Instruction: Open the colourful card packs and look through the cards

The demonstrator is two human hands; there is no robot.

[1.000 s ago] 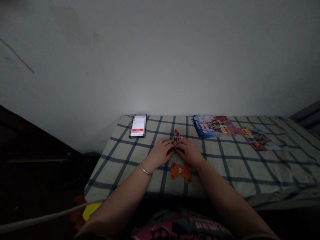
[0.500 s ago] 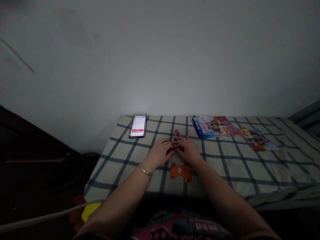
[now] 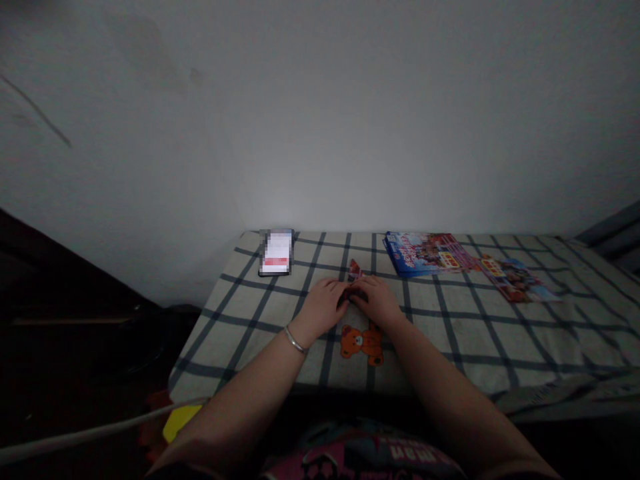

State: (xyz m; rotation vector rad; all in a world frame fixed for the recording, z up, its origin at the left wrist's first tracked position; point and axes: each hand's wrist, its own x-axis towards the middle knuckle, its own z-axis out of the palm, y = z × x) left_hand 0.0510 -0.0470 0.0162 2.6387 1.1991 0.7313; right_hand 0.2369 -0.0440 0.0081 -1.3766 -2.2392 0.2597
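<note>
A small folded piece of printed paper (image 3: 355,269) lies on the checked tablecloth (image 3: 280,360), its pointed end sticking out beyond my fingers. My left hand (image 3: 324,305) grips the paper from the left, thumb and fingers bent together; a silver bangle circles that wrist. From the right, my right hand (image 3: 375,300) holds the same paper, its fingertips meeting those of the left. Most of the paper is hidden under the fingers. Just below the hands shows an orange bear picture (image 3: 361,345) on the cloth.
A phone (image 3: 276,253) with a lit screen lies at the back left. Colourful printed leaflets (image 3: 420,253) are stacked at the back, right of my hands, with another leaflet (image 3: 517,279) beside them. A wall (image 3: 320,133) rises behind the table. A pale cable (image 3: 90,433) crosses the lower left.
Both hands stay on the folded paper with only slight finger movement. My left wrist has shifted slightly to the right.
</note>
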